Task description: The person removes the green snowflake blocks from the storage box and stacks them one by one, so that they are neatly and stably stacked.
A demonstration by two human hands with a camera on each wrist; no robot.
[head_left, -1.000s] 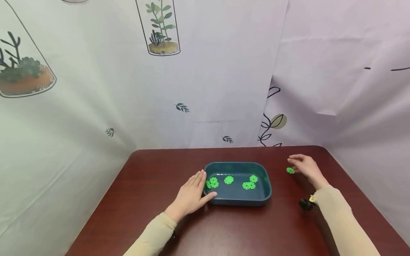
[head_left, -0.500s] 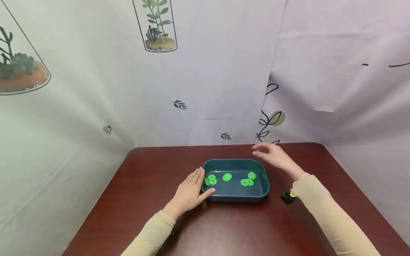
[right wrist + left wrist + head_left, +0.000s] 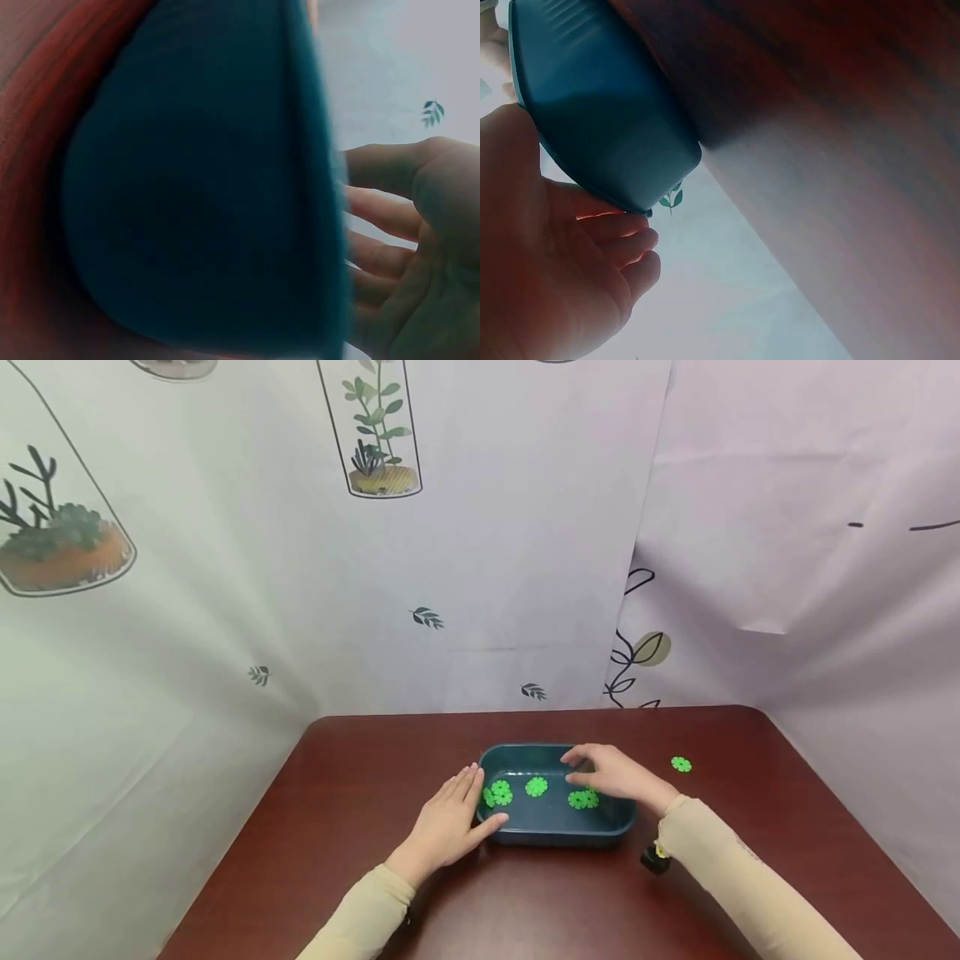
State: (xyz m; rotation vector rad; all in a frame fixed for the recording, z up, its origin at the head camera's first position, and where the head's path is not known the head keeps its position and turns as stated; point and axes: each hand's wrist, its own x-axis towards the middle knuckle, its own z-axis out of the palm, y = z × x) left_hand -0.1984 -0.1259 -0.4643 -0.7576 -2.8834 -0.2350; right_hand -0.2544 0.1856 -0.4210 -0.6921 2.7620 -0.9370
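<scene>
On the table sits a dark teal rectangular tray (image 3: 558, 838), with several green flower-shaped plastic discs lying in it, one disc (image 3: 536, 787) near the middle. My left hand (image 3: 442, 822) rests against the tray's left end, fingers extended and thumb over the near rim; the left wrist view shows the fingers (image 3: 634, 251) at the rim. My right hand (image 3: 615, 772) is over the tray's right end, thumb and fingers apart and slightly bent, with nothing visible between them. It partly covers the discs below. To the right of the tray, one green disc (image 3: 681, 764) lies on the table.
The reddish-brown table (image 3: 360, 777) has rounded far corners. Behind and beside it hangs a pale cloth backdrop (image 3: 525, 568) with printed plants. A small black device (image 3: 655, 860) is on the right wrist.
My right hand has let go of the green disc at the right, which stays on the table, and has moved left over the tray. My left hand has stayed at the tray's left end.
</scene>
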